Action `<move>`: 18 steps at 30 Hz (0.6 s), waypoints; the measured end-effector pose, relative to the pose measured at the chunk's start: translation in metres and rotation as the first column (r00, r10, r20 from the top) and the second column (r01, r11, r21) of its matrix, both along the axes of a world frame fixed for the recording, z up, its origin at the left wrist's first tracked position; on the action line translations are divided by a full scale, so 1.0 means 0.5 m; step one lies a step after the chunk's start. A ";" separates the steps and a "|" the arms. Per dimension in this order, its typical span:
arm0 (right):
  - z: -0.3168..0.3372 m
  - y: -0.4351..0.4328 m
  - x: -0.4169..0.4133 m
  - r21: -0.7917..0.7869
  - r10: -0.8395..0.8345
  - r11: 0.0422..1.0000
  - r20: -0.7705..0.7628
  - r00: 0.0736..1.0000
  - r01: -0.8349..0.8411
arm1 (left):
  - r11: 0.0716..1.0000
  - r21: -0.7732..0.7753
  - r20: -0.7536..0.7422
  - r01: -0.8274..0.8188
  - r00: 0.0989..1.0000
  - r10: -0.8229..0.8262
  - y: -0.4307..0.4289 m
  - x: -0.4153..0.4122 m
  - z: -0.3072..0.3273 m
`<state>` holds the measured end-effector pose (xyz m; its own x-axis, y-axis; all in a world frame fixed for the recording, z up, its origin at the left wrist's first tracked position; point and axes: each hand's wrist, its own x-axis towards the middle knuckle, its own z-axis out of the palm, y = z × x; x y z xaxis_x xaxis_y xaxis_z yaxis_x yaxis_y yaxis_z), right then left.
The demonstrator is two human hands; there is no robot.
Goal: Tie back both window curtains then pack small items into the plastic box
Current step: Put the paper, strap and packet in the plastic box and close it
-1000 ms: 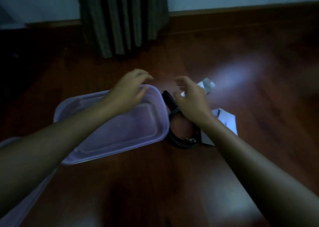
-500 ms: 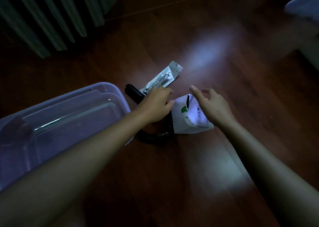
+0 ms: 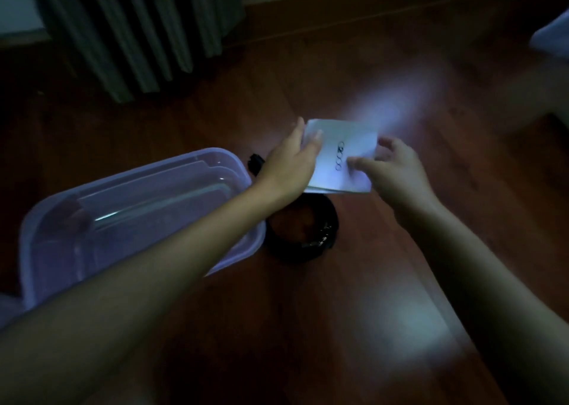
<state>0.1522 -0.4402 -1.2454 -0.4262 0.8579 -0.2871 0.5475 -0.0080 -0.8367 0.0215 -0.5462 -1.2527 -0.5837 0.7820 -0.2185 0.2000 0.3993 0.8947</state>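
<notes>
The dim wooden floor [image 3: 369,281] fills my view, with a pleated curtain [image 3: 138,28] hanging to it at 11 o'clock; whether it is tied back higher up I cannot tell. The plastic box [image 3: 123,176] lies open at 9 o'clock and looks to have nothing in it, so I judge the packing barely begun. Just beside its near corner a coiled black belt [image 3: 308,250] waits on the floor. Above that, near centre, I hold a white packet [image 3: 341,158] lifted: my left hand [image 3: 289,167] has its grip wrapped round the left edge, my right hand [image 3: 397,173] pinches the right edge
</notes>
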 end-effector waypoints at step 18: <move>-0.094 -0.447 -0.306 -0.045 0.608 0.792 -0.012 0.793 -0.608 | 0.674 -0.274 0.009 -0.686 0.699 0.715 -0.519 -0.179 -0.061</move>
